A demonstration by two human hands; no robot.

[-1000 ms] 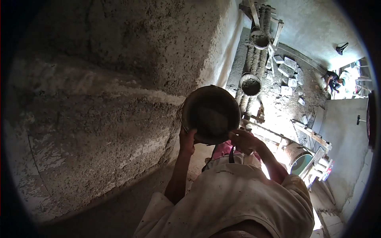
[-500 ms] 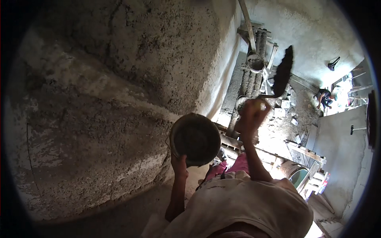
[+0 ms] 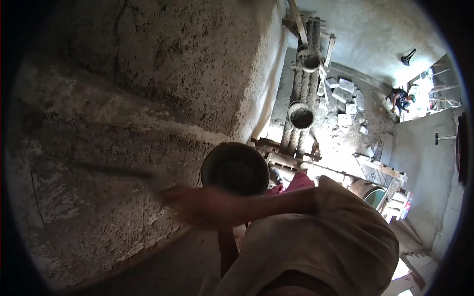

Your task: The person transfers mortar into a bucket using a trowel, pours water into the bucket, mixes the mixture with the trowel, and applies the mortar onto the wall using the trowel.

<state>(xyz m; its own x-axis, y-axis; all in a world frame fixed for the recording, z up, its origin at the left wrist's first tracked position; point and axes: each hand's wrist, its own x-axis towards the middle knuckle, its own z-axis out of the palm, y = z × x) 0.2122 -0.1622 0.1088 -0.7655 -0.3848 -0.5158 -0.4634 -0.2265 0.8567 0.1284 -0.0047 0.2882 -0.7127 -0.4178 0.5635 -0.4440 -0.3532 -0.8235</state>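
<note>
A dark round bucket (image 3: 234, 163) is held up close to the rough wall (image 3: 113, 207), its mouth facing up. My left forearm (image 3: 227, 249) rises to it from below. That hand is hidden behind my right arm, but the bucket is still held up on it. My right hand (image 3: 200, 204) reaches leftward across the front of the bucket, closed and smeared by motion. It grips a trowel (image 3: 111, 169), whose blurred dark blade points left along the wall. The handle is inside my fist.
Below, two more buckets (image 3: 301, 116) (image 3: 310, 61) stand on a plank scaffold (image 3: 303, 89). Loose blocks (image 3: 344, 91) lie on the rubble-strewn floor. A barrel (image 3: 368, 191) stands beside timber rails (image 3: 382, 167) at lower right. Another person (image 3: 399, 100) crouches near the bright opening.
My right hand has swung the trowel from the upper right across to the left, in front of the wall. The bucket has shifted slightly left, and my body has turned a little.
</note>
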